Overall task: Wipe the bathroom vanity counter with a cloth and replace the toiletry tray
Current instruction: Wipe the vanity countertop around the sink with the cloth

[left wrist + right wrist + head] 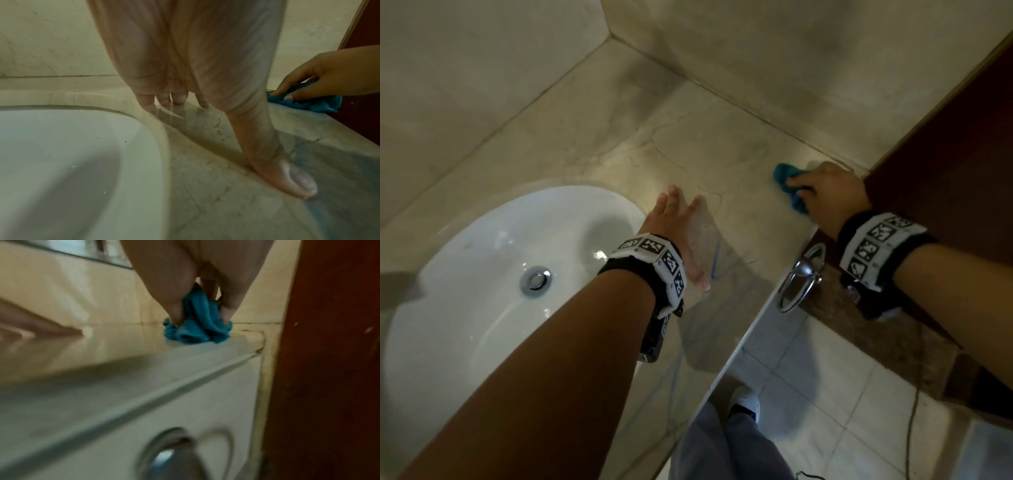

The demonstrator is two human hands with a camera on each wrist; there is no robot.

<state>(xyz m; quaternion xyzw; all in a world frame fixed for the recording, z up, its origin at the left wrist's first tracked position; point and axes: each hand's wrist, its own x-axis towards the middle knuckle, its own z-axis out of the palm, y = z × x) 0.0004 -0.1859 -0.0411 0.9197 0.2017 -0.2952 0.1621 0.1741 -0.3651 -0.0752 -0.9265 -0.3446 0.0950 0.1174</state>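
A bunched teal cloth lies on the beige marble counter near its right end, by the back wall. My right hand grips the cloth from above and presses it onto the stone. My left hand rests flat on the counter just right of the sink, fingers spread and straight, thumb on the surface. No toiletry tray shows in any view.
A white oval sink with a chrome drain is set into the counter at left. A chrome towel ring hangs on the counter front. A dark wooden door stands at the counter's right end. Tiled floor lies below.
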